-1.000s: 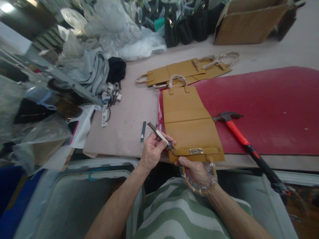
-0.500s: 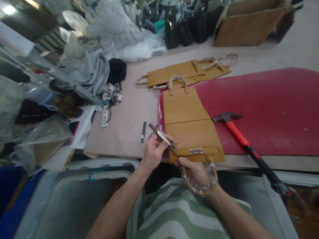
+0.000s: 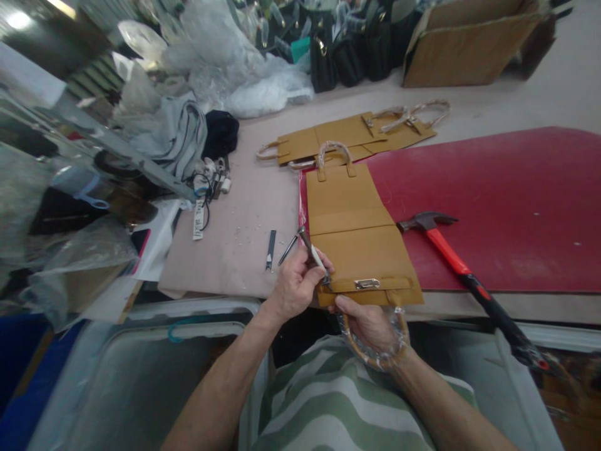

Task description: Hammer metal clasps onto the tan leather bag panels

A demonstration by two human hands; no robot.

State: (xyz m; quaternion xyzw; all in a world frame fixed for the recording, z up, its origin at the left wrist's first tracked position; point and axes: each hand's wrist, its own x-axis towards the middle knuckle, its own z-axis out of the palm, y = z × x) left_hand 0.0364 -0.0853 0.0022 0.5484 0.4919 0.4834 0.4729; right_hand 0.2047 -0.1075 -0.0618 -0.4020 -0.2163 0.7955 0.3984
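Observation:
In my left hand (image 3: pixel 298 282) is a slim metal tool with a white middle section (image 3: pixel 315 254), pinched between the fingers. Its lower end meets the left end of the strap on a tan bag (image 3: pixel 352 250), near the bag's front edge. A silver metal plate (image 3: pixel 367 284) is fixed on that strap. My right hand (image 3: pixel 370 322) grips the bag's near edge, thumb on top, with the plastic-wrapped handle (image 3: pixel 364 357) looped around the hand. The fingers under the edge are hidden.
A claw hammer (image 3: pixel 446 250) lies on the red board (image 3: pixel 498 200) to the right. Left of the bag are a metal rod (image 3: pixel 288 250) and a flat dark blade (image 3: pixel 271 249). More tan bags (image 3: pixel 328 134) lie behind. A cardboard box (image 3: pixel 469 47) stands at the back.
The tool in my left hand has swung its upper end to the right and stands steeper. More of the metal rod on the table shows. My right hand has hardly moved.

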